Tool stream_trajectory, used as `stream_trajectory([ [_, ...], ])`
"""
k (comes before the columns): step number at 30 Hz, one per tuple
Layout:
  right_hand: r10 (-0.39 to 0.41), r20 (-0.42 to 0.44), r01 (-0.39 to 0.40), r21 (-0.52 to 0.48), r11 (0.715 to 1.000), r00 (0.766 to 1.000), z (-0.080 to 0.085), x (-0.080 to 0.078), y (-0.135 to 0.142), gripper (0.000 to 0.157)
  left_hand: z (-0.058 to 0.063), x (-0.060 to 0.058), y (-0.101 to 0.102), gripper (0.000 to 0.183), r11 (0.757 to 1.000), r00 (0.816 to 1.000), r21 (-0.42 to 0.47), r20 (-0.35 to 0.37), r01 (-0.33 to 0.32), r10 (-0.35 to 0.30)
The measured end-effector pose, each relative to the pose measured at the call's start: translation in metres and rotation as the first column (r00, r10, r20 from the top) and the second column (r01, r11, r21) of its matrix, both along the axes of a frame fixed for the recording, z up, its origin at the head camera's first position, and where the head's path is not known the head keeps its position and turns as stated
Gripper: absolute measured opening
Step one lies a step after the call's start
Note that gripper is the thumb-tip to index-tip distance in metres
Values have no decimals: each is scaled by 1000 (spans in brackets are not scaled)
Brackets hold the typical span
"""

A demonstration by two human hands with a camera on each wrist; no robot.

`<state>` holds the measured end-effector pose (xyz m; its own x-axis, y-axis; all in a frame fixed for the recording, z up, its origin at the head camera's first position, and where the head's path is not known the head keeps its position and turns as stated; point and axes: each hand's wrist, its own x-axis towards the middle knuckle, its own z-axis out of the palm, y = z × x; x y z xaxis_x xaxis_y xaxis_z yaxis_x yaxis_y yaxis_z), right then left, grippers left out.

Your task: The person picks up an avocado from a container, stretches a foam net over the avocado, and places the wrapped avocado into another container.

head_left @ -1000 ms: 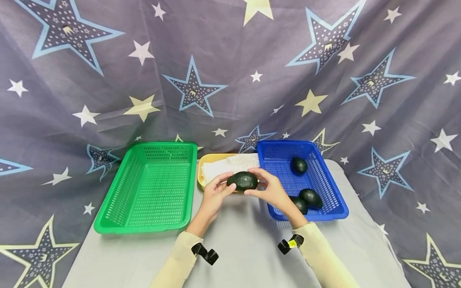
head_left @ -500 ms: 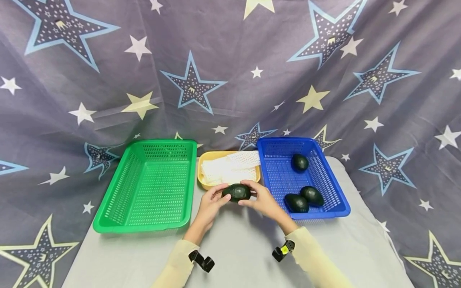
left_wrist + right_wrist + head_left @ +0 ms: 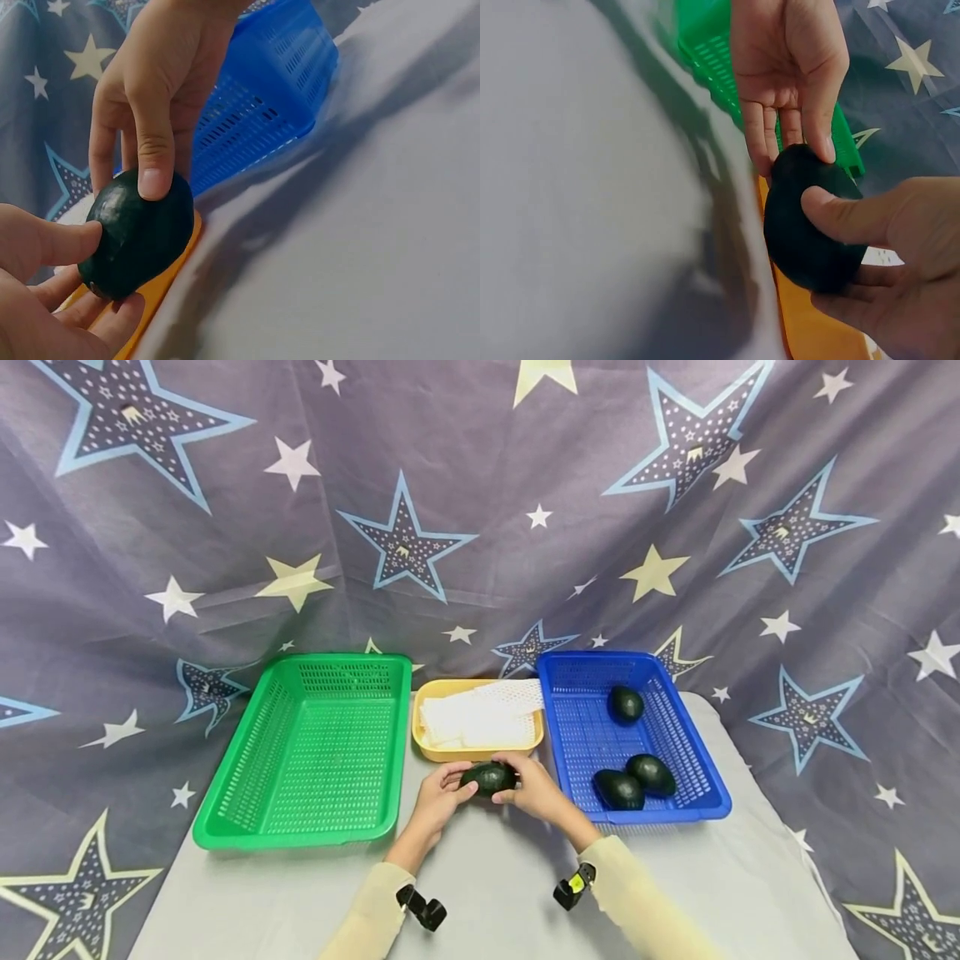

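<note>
A dark green avocado [image 3: 487,777] is held between both hands, just in front of the yellow basket. My left hand [image 3: 437,800] grips its narrow end, the thumb on the near side and fingers beneath, as the left wrist view shows. The broad end is pinched by my right hand [image 3: 534,791], its thumb [image 3: 832,214] lying across the dark skin. White foam netting [image 3: 480,710] fills the small yellow basket [image 3: 422,742] behind the hands. Inside the blue basket [image 3: 637,817] at the right lie three more avocados [image 3: 651,774].
A large green basket [image 3: 300,839] stands to the left, with nothing in it. A pale cloth covers the table [image 3: 480,893], and a grey curtain [image 3: 480,510] printed with stars hangs behind. The netting's right end reaches the blue basket's rim.
Both hands have brought the avocado down and slightly left, toward the near side of the yellow basket. The netting and the avocados in the blue basket show more fully now.
</note>
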<state>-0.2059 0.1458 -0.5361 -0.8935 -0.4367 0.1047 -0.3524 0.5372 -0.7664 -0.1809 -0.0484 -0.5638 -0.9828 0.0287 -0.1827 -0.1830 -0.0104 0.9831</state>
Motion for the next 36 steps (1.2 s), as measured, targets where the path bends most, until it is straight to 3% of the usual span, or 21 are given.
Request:
stream_trajectory([
  [9,-12,41,10,50,999,999,0,-1,-9,56,-7,-3,1,39,1000,999,-17,30,-12,12],
  [23,-14,36,9,145,989,999,-8,0,-16,57,-16,-2,0,43,1000,998,-24,63,-4,6],
  [36,-14,25,10,159,987,1000,-11,3,-18,58,-27,-4,-5,43,1000,997,-12,71,0,1],
])
